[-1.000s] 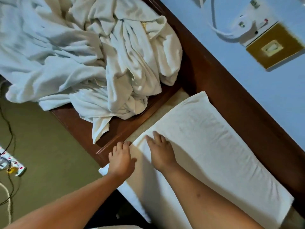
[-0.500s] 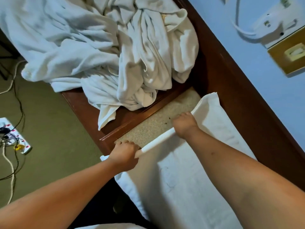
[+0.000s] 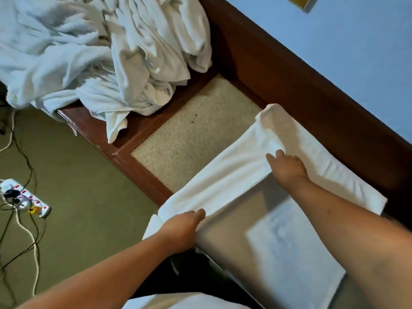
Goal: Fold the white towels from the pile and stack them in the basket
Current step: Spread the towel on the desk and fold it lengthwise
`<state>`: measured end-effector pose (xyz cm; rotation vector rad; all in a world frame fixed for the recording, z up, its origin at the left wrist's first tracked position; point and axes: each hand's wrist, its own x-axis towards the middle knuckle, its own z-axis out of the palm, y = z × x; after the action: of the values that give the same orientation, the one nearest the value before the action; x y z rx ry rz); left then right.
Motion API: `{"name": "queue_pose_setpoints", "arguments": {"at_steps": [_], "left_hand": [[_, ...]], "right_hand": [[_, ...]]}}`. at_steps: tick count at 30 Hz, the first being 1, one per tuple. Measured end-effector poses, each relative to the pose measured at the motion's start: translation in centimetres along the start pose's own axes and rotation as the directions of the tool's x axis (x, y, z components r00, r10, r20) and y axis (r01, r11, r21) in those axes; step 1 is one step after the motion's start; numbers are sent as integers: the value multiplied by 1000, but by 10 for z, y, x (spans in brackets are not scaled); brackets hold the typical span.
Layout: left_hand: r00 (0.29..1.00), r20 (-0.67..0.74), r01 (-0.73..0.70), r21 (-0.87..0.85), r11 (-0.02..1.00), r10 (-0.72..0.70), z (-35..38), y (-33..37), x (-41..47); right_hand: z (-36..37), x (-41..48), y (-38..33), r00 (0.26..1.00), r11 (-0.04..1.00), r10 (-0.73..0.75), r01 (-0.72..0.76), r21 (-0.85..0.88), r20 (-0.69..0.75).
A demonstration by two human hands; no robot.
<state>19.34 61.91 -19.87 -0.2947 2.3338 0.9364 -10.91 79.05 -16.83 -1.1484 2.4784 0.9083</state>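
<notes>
L hand [image 3: 181,227]: back toward us, fingers curled under, gripping the near-left edge of the towel [image 3: 225,179]. Thumb not clear. R hand [image 3: 287,167]: farther out and to the rt, fingers bent, pinching the raised fold of the same towel. Its fingertips [image 3: 277,153] sit on the cloth. Both forearms bare, coming in from the bottom of view.

Towel: white. We hold one flap up btwn the two hands as a taut band running near-left to far-rt. Far corner is bunched just beyond R hand. Under the flap there's shadow, then the flat lower layer, blurred, lying twd us. Its rt end lies flat beside the dark wood.

Surface: towel rests on a speckled beige panel [image 3: 196,134] set in a red-brown wood frame [image 3: 289,81].

Pile [image 3: 100,52]: crumpled white towels, top-left, on the wood top next to the panel and well apart from both hands. One tail droops onto the frame near the panel's corner. Left side overhangs the wood.

Beyond: olive-green floor [image 3: 84,197] w/ a white power strip [image 3: 24,197] and dark + white cables [image 3: 33,241]. Pale blue wall [image 3: 334,52] behind the frame, w/ a brass-coloured plate [image 3: 299,1] cut off at the top edge. More white cloth [image 3: 178,303] at the bottom edge; can't tell what it is.
</notes>
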Motion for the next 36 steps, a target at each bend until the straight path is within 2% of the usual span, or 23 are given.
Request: {"name": "queue_pose_setpoints", "arguments": {"at_steps": [2,4,5,7,9,10,12,13,15,16,18,20,21,23,25,27,29,30,32,34,36], "left_hand": [[994,86,-63,-91,994,71,33,20,-6],[956,259,-95,-176,980,139,67,40,-16],[924,358,-59,-214,975,134,78,44,-20],[866,496,40,-195,980,63,96,41,-27],[895,435,165,-105,981,-104,104,22,-32],[913,340,271,-94,958,-225,107,2,-33],[873,114,487,-191,852,-474,102,-23,-37],[836,8,526,-296,797,-548,97,-35,-37],[810,-109,441,-534,721,-577,87,-47,-32],[825,-118,380,-609,697,-553,82,-50,-26],[834,-66,352,-701,620,-548,77,-49,-16],[857,-14,381,-654,653,-514,76,-51,-8],[882,9,395,-558,730,-471,73,-49,-11],[930,63,358,-369,858,-361,76,-53,-19],[956,103,293,-311,904,-274,79,-60,-33],[970,96,240,-281,929,-222,80,-69,-50],[970,85,244,-266,932,-230,80,-81,-64],[969,77,248,-279,927,-236,77,-83,-69],[970,106,242,-351,904,-219,74,-88,-77],[975,133,216,-388,896,-178,72,-90,-80],[979,143,191,-395,899,-145,69,-89,-81]], "right_hand": [[31,-26,15,990,990,134,-136,43,41],[70,-58,32,931,906,313,-352,235,187],[86,-69,37,874,822,384,-471,321,298],[114,-100,44,711,600,462,-691,403,530],[129,-133,39,596,422,451,-798,430,664],[133,-146,32,582,369,438,-811,454,685],[139,-183,5,623,295,446,-780,552,642],[141,-201,-14,663,249,460,-735,631,591],[136,-229,-58,734,187,442,-638,747,516],[133,-245,-85,760,156,400,-607,779,512],[130,-267,-144,790,66,243,-592,803,562],[127,-278,-200,770,-37,93,-632,774,632],[126,-281,-222,746,-116,59,-655,747,664],[127,-282,-256,648,-368,26,-702,610,761],[129,-277,-275,581,-555,-8,-680,479,814],[126,-272,-289,562,-672,-54,-632,386,826],[118,-265,-307,542,-816,-186,-549,178,819],[112,-260,-313,548,-867,-263,-495,54,794],[101,-253,-332,613,-932,-322,-339,-128,721],[91,-247,-352,683,-968,-225,-77,-238,695],[86,-244,-366,656,-954,-113,139,-266,747]]}}
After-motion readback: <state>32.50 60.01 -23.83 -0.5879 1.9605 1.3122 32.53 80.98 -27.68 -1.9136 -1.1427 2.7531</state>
